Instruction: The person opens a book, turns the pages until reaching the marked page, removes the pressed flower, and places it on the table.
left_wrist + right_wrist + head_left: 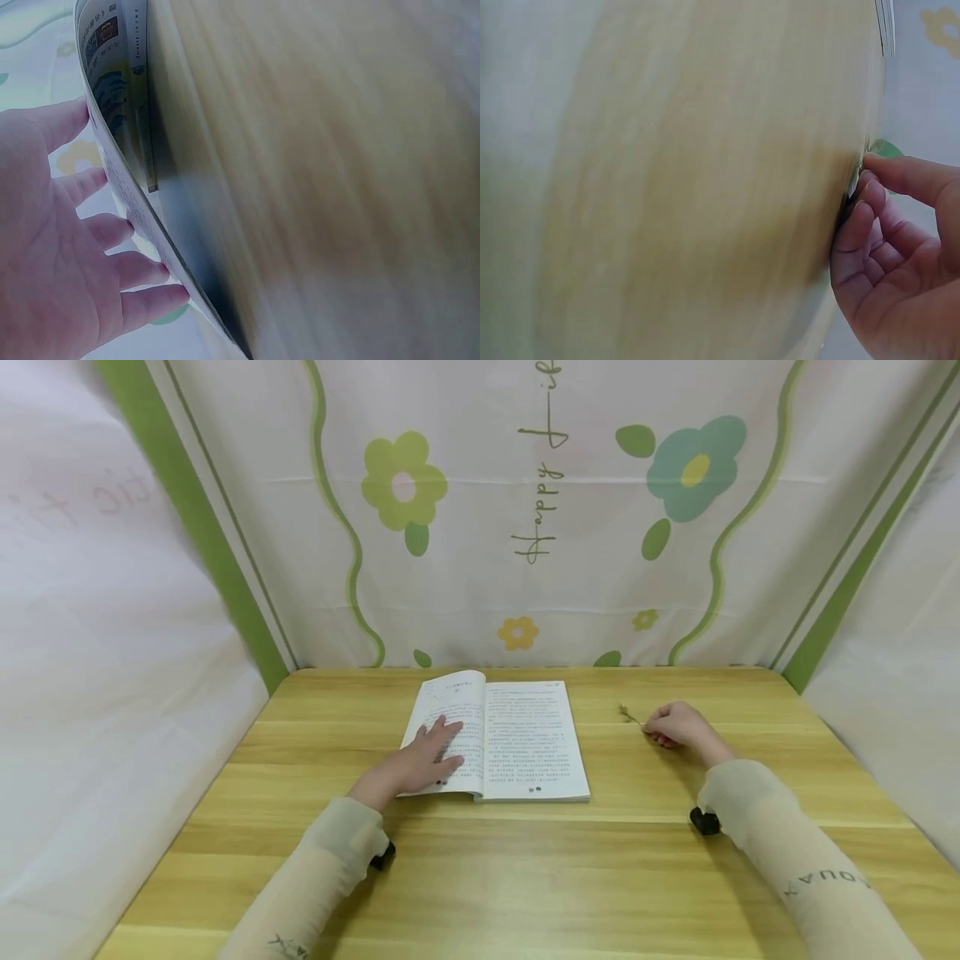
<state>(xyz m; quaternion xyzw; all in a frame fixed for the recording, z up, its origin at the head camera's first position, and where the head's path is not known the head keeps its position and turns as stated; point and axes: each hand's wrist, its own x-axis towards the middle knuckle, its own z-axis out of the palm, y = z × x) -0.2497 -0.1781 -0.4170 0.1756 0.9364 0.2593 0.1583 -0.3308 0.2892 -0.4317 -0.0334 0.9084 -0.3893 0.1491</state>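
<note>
An open book [528, 743] with printed pages lies on the wooden table in the head view. My left hand [420, 760] rests on its left page with the fingers spread. In the left wrist view the fingertips of that hand [82, 240] touch the page side, and the book's cover [112, 82] curves up off the table. Right of the book, my right hand [677, 727] pinches the stem of a small dried sprig [627, 714] between thumb and fingers. The right wrist view shows this hand [892, 247] low at the table, its fingertips together; the sprig is barely visible there.
The wooden table [480, 877] runs up to a white curtain [465, 560] printed with flowers and lettering. White cloth walls [90, 693] with green strips stand at both sides. A black wrist device [705, 821] sits under the right sleeve, another [383, 857] under the left.
</note>
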